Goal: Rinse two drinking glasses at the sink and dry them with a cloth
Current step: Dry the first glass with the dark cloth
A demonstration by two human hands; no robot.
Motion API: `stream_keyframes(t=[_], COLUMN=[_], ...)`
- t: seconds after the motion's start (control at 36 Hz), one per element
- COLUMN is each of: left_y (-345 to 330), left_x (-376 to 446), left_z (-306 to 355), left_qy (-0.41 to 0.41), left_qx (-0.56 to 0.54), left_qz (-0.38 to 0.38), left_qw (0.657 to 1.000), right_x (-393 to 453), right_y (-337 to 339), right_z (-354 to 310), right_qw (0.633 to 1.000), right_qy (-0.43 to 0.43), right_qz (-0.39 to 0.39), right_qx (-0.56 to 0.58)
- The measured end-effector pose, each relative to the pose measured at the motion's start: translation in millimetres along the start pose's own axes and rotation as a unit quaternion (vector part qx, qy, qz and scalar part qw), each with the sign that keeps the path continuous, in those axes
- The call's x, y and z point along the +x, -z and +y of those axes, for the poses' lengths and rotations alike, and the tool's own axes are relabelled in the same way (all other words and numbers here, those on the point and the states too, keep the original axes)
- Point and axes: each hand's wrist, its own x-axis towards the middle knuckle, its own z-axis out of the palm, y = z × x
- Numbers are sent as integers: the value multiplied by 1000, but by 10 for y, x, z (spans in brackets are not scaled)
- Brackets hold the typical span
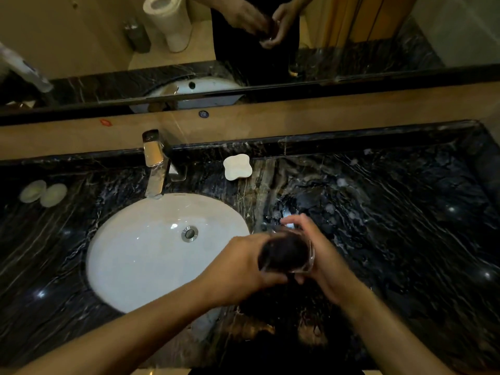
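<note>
Just right of the white sink (130, 255), I hold a clear drinking glass (310, 262) above the dark marble counter. My right hand (318, 247) wraps around the glass from the right. My left hand (243, 263) grips a dark cloth (282, 254) that fills the mouth of the glass. Behind my hands a glint on the counter looks like a second glass (286, 213), mostly hidden by my fingers. The tap (154, 169) is not running.
A white soap dish (237, 167) sits behind the sink to the right. Two round pale soaps (43, 192) lie at the far left. A mirror (243, 50) runs along the back wall. The counter (405, 226) stretches right with wet spots on it.
</note>
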Motion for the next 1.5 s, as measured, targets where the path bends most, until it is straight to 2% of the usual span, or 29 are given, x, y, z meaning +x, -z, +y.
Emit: stream_keyframes(t=[0.08,0.14,0.19,0.28,0.33,0.36,0.42,0.44,0.47,0.56,0.61,0.64,0.69,0.75,0.81,0.89,0.94,0.97,1.03,1.08,1.14,1.19,1.22,1.25,1.31,1.33,1.39,1.44,1.5], left_y=[67,114,127,43,-3,6,64,95,109,81,70,85,127,163,165,102,66,61,85,106,102,78,67,60,60,69,64,30,-30], left_x=[45,42,34,30,19,11,7,3,6,32,42,49,71,79,66,54,54,53,75,73,59,54,53,52,68,67,57,51,51], left_z=[202,289,354,316,192,134,-2,-47,-94,-73,40,113,209,292,366,390,287,220,91,-19,-63,28,83,153,251,281,305,288,222], left_qy=[191,220,216,143,9,-88,-250,-295,-311,-236,-54,41,155,198,209,154,45,-43,-201,-272,-246,-111,-14,74,172,194,205,192,119], left_qx=[-359,-436,-431,-248,0,145,364,409,412,251,28,-120,-346,-436,-442,-331,-104,52,319,409,345,147,1,-147,-325,-360,-385,-343,-172], left_qz=[-1,-10,-9,28,67,57,-4,-20,-29,-5,1,-7,-19,-29,-44,-34,16,19,-23,-48,-49,-39,-35,-31,-26,-28,-31,-24,7], left_qw=[914,872,876,958,998,984,897,864,856,939,998,992,925,877,871,930,993,998,926,870,904,982,999,986,929,912,899,919,978], right_x=[-28,-27,-13,-16,-2,9,17,12,5,-27,-48,-55,-79,-81,-72,-86,-86,-74,-56,-72,-69,-74,-73,-71,-62,-50,-26,-10,-6], right_y=[-70,-86,-85,-152,-155,-121,-22,12,26,19,-6,-19,-45,-43,-18,-67,-117,-107,-37,23,39,8,-5,-8,13,31,42,15,-47], right_z=[68,103,102,-11,-131,-180,-224,-221,-223,-207,-170,-139,-40,42,70,1,-104,-151,-198,-189,-147,-75,-21,27,106,162,216,204,110], right_qw=[976,949,927,945,983,994,992,988,987,996,998,989,961,933,906,906,955,981,996,989,992,1000,996,980,899,854,821,829,885], right_qy=[194,265,303,257,103,10,-119,-147,-155,-81,54,127,243,301,332,328,219,119,-71,-145,-121,-16,66,159,323,385,435,430,346], right_qz=[58,85,125,157,147,112,30,6,-14,-16,31,56,72,88,134,176,174,146,44,-9,-29,10,49,88,136,144,161,180,205], right_qx=[-85,-145,-180,-123,-32,-3,-18,-34,-42,-26,-24,-50,-113,-177,-226,-201,-96,-44,-17,-30,-17,-2,-20,-79,-262,-319,-333,-310,-234])
